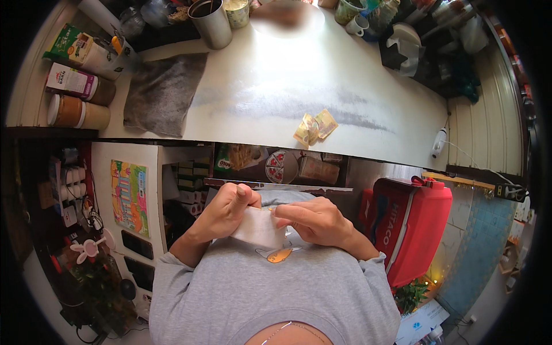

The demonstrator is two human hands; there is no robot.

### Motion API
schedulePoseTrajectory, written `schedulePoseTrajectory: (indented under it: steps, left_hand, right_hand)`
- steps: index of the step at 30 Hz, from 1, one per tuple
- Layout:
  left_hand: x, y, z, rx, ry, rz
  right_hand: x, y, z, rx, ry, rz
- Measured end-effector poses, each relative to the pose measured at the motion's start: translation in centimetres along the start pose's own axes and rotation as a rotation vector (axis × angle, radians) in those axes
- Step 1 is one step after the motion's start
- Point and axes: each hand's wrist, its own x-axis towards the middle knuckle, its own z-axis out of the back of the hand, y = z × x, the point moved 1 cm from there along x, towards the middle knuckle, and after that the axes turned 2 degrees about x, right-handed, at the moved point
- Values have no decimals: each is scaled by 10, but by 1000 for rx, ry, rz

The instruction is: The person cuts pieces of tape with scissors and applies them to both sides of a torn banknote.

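Two grips: your left hand (229, 211) and right hand (315, 220) pinched a white piece (260, 229) at opposite sides, between your shirt (270, 293) and the far drawer (310, 187); a slackened finger could have let it fall.

Dark cloth (164, 95), banknotes (323, 123) on counter (259, 80)

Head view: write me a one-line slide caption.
The left hand and right hand hold a white item near an open drawer; yellowish banknotes lie on the counter beyond.
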Motion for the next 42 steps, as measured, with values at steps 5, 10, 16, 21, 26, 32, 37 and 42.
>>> schedulePoseTrajectory:
  steps: [5,10,16,21,26,32,37,42]
  left_hand:
    - [-1,0,1,4,34,4]
    - [0,5,0,-19,9,5]
    - [3,8,3,-10,29,1]
    - [5,20,6,-21,89,91]
    - [12,12,-5,-65,68,126]
    - [26,24,-7,-59,58,159]
    - [44,6,-12,-146,19,241]
    - [66,5,-14,-144,-19,244]
  right_hand:
    - [-5,-3,1,22,56,-41]
    - [2,-4,-1,205,-15,-176]
    - [12,-17,1,498,54,-254]
    - [14,-25,3,661,64,-397]
    - [16,-30,3,585,88,-581]
    - [22,-28,17,234,173,-572]
    - [22,-46,34,689,69,-652]
    - [27,-74,64,747,223,-515]
